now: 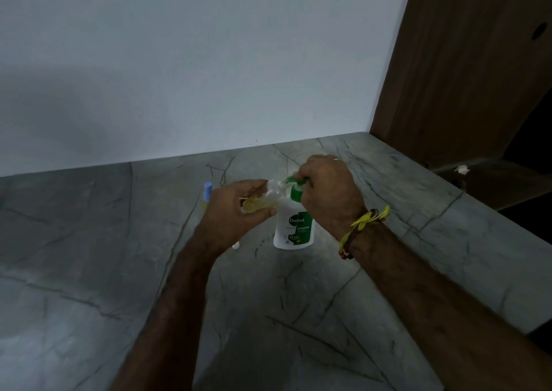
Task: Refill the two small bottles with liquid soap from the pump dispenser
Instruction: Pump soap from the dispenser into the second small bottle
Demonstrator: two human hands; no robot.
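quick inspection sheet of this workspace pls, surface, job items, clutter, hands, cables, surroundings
surface: grey veined stone counter, dry as far as visible
job's things: white pump dispenser upright, green pump; small clear bottle tilted at the nozzle, yellow liquid inside; second bottle with blue cap standing behind the left hand
clutter: small white object under the left wrist, perhaps a cap, cannot tell
hands: left hand holds the small clear bottle; right hand on the pump head, yellow thread band at the wrist
cables: nothing seen
surroundings: plain pale wall; wooden panel at right
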